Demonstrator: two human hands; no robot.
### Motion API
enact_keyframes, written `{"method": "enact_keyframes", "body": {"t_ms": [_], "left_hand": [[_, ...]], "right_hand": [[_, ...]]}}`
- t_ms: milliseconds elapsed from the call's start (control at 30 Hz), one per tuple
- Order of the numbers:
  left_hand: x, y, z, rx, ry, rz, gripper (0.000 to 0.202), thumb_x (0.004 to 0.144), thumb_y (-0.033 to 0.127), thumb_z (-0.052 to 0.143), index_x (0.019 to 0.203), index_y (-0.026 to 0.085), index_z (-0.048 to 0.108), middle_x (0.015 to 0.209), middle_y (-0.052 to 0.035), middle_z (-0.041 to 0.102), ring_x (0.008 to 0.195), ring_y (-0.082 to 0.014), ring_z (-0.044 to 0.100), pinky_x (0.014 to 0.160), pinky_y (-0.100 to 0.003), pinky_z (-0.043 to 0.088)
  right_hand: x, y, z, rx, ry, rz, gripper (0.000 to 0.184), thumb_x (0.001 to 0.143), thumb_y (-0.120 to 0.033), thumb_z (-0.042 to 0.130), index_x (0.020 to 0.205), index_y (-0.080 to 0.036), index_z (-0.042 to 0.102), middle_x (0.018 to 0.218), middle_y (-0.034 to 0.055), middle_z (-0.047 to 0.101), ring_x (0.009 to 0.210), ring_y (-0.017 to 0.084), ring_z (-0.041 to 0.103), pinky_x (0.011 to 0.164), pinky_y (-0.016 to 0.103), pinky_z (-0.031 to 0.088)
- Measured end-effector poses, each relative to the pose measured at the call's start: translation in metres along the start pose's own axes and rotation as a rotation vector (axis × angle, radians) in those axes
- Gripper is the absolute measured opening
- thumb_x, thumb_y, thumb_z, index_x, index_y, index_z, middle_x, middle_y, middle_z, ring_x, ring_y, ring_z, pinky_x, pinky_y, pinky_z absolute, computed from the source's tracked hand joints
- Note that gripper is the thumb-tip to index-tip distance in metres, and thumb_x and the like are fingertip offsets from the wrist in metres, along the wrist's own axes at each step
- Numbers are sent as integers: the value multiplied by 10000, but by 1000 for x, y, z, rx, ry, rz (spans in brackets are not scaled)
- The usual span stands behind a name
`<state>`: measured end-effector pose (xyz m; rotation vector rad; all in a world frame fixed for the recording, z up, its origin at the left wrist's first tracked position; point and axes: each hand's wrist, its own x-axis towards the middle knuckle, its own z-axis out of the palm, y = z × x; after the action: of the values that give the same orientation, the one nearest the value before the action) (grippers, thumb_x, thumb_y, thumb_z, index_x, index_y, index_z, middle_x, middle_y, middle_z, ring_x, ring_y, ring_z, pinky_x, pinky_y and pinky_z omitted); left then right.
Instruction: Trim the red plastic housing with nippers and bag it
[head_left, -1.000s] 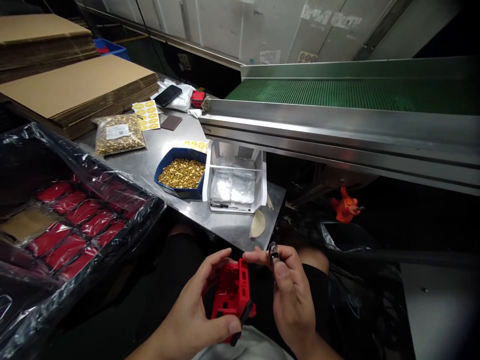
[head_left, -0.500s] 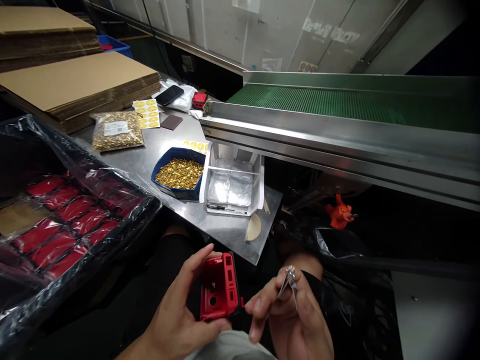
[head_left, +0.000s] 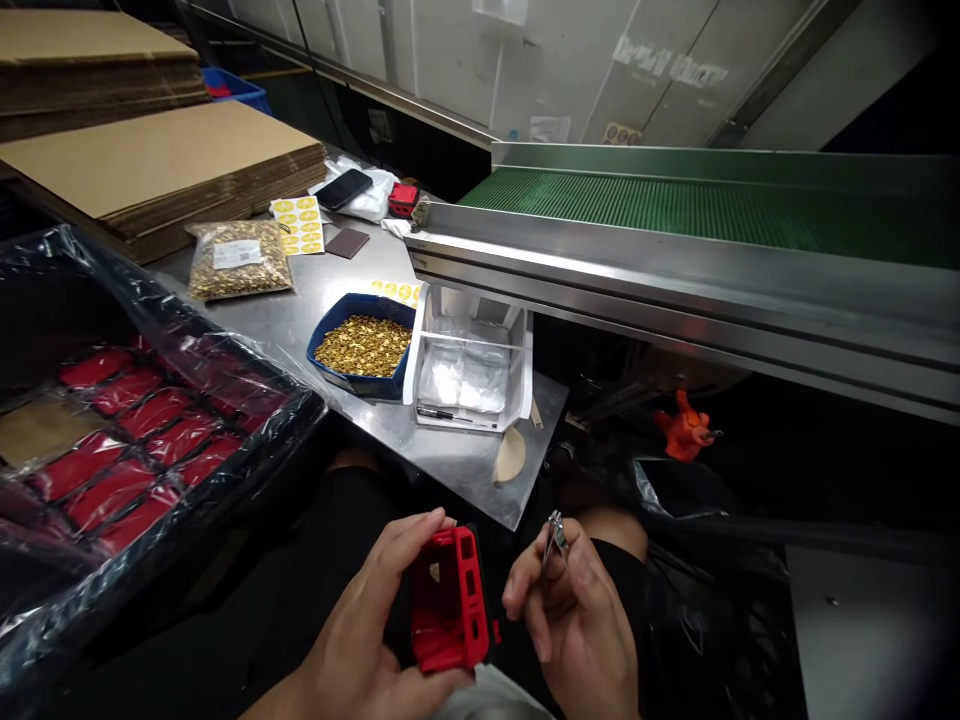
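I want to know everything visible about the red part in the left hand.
The red part looks like hard plastic: a hollow, open-sided shell, with a row of openings along one edge and a small red tab jutting past it. It is slightly tilted, its hollow turned toward the camera. The left hand grips it; the right hand is apart from it.

Stacked cardboard sheets (head_left: 172, 150) lie left on the metal worktop (head_left: 450, 458); near them, a dark phone (head_left: 346, 188) rests on white plastic (head_left: 381, 196). Beneath the green conveyor belt (head_left: 637, 208), an orange object (head_left: 684, 432), perhaps a tool, sits in shadow.
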<state>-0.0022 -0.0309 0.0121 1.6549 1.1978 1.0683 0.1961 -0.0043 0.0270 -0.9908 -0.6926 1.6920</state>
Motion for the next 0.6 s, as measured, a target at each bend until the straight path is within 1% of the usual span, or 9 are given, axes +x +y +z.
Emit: {"method": "enact_keyframes", "body": {"t_ms": [67,133,200,267,333,400,500,600], "left_hand": [[0,3,0,33,10,-12,893,721,328,801,1461,296,304,1364,-108,460,1209,-302,535,1007,-361,503],[0,6,0,79,10,-27,844,724,301,790,1443,317,349,1370,-95,455,1219,-300,528,1000,-352,509],[1,7,1,135,4,-9,790,752,299,767,1436,320,373,1378,-87,452,1239,-293,517,1029,-344,492],[0,6,2,192,-1,30,735,798,321,728,1442,304,373,1379,-89,457,1271,-294,494,1085,-368,452],[0,4,2,241,-14,80,695,840,314,676,1454,283,353,1379,-96,457,1313,-306,450,1129,-421,408],[-1,2,1,278,-28,132,675,863,267,630,1466,252,326,1382,-107,448,1348,-312,403,1150,-454,379],[-1,0,-1,316,-40,203,693,861,185,606,1480,194,294,1386,-117,428,1364,-292,375,1193,-441,319],[-1,0,-2,326,-42,241,733,825,104,596,1486,170,288,1381,-114,428,1334,-275,413,1221,-439,269]], "right_hand": [[0,-3,2,87,-62,29,324,984,-441,324,908,-203,531,667,48,694,338,29,299,408,171,244],[-1,-5,5,176,-156,102,334,977,-446,312,894,-207,530,618,35,681,320,31,239,419,188,279],[-2,-5,6,210,-226,192,337,971,-446,306,894,-203,527,612,45,684,311,36,203,405,193,276],[0,-4,5,199,-240,240,325,970,-437,320,895,-195,524,657,65,702,313,33,193,397,191,278],[5,-4,3,184,-204,217,305,971,-419,348,893,-188,530,715,72,713,319,23,211,409,191,316],[14,-5,1,151,-119,150,297,979,-396,372,891,-176,551,799,77,717,336,9,255,445,195,377],[25,-9,-3,81,18,85,246,966,-383,460,939,-177,593,846,52,681,432,33,408,480,197,435],[29,-12,-5,5,87,75,205,925,-381,554,999,-200,616,820,30,634,564,90,526,481,207,460]]}}
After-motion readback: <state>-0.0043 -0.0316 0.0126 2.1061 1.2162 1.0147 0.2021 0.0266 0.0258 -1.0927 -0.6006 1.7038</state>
